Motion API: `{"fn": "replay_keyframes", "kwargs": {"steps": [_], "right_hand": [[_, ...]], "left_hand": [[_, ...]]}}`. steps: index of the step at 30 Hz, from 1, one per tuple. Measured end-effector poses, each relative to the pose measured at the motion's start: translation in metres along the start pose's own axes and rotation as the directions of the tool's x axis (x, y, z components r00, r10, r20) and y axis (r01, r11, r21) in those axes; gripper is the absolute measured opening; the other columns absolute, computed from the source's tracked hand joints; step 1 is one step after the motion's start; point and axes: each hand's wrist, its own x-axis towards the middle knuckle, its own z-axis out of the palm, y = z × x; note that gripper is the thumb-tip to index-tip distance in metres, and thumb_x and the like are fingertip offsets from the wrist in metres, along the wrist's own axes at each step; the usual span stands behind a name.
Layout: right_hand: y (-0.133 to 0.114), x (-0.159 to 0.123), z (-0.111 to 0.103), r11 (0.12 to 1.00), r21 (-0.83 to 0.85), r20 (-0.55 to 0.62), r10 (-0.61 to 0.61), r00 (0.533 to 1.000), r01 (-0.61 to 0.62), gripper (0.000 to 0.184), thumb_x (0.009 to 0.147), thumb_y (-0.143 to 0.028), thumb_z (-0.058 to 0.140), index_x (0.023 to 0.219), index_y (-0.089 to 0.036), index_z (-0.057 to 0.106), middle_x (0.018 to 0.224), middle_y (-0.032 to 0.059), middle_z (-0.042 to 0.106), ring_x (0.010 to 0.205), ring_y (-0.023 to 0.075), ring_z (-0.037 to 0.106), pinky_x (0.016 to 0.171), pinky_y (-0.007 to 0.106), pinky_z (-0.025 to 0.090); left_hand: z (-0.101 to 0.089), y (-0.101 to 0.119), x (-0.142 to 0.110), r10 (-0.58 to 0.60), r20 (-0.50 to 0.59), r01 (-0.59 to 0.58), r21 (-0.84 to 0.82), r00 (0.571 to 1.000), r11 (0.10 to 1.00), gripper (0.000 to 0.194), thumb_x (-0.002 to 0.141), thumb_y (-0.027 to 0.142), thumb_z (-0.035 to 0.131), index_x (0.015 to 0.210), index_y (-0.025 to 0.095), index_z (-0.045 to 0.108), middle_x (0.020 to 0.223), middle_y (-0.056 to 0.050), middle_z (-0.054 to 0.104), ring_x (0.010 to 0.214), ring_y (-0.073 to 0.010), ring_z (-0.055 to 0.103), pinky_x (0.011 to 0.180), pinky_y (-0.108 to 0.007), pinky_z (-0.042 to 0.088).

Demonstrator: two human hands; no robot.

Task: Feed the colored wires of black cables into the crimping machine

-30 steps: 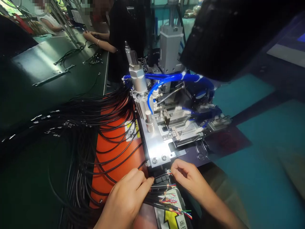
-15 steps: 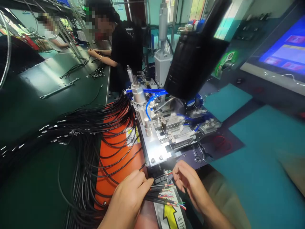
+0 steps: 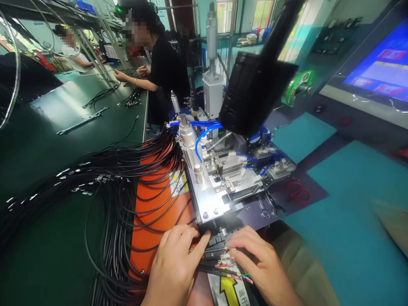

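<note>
My left hand (image 3: 174, 265) rests on the orange mat, fingers closed, pinning a bundle of black cables (image 3: 207, 268) with stripped coloured wire ends (image 3: 229, 265). Its forefinger points at a small black clamp block (image 3: 216, 243) below the metal fixture. My right hand (image 3: 263, 265) lies over the coloured wire ends, its fingers curled and pinching at them beside the clamp. Just above both hands stands the silver pneumatic fixture (image 3: 219, 178) with blue air hoses.
A large fan of black cables (image 3: 105, 187) spreads over the orange mat (image 3: 153, 212) and the green bench at left. A black housing (image 3: 255, 89) hangs above the fixture. A person in black (image 3: 162, 72) works further along the bench. Teal pads lie at right.
The camera has tilted up. My right hand has come down from the fixture's edge onto the coloured wire ends; my left hand has stayed on the cable bundle.
</note>
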Motion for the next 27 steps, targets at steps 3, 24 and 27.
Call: {"fn": "replay_keyframes", "kwargs": {"steps": [3,24,27], "right_hand": [[-0.004,0.001,0.002,0.998,-0.003,-0.030,-0.059,0.998,0.059,0.017,0.083,-0.017,0.052,0.069,-0.019,0.060,0.071,0.0018,0.060,0.073,0.0165,0.051,0.067,0.026,0.041],[-0.022,0.000,0.009,0.748,0.472,0.182,0.435,0.882,-0.466,0.016,0.070,-0.032,0.063,0.067,-0.016,0.065,0.069,0.0025,0.061,0.069,0.0171,0.053,0.067,0.027,0.042],[-0.024,0.001,0.010,0.676,0.544,0.196,0.473,0.859,-0.497,0.016,0.070,-0.032,0.064,0.070,-0.016,0.063,0.072,0.0023,0.060,0.070,0.0168,0.053,0.068,0.027,0.042]], "left_hand": [[0.001,0.003,0.000,0.009,-0.002,-0.009,-0.040,1.000,0.999,0.032,0.089,0.013,0.034,0.110,0.016,0.058,0.083,-0.009,0.056,0.077,-0.0202,0.048,0.061,-0.032,0.044],[-0.014,0.029,0.010,-0.108,-0.060,0.074,-0.408,0.992,0.910,0.041,0.093,0.027,0.024,0.089,0.012,0.062,0.051,-0.002,0.050,0.044,-0.0114,0.051,0.036,-0.018,0.039],[-0.015,0.030,0.008,-0.115,-0.081,0.073,-0.403,0.990,0.912,0.036,0.092,0.023,0.027,0.095,0.013,0.061,0.052,-0.001,0.048,0.045,-0.0112,0.050,0.038,-0.018,0.039]]}}
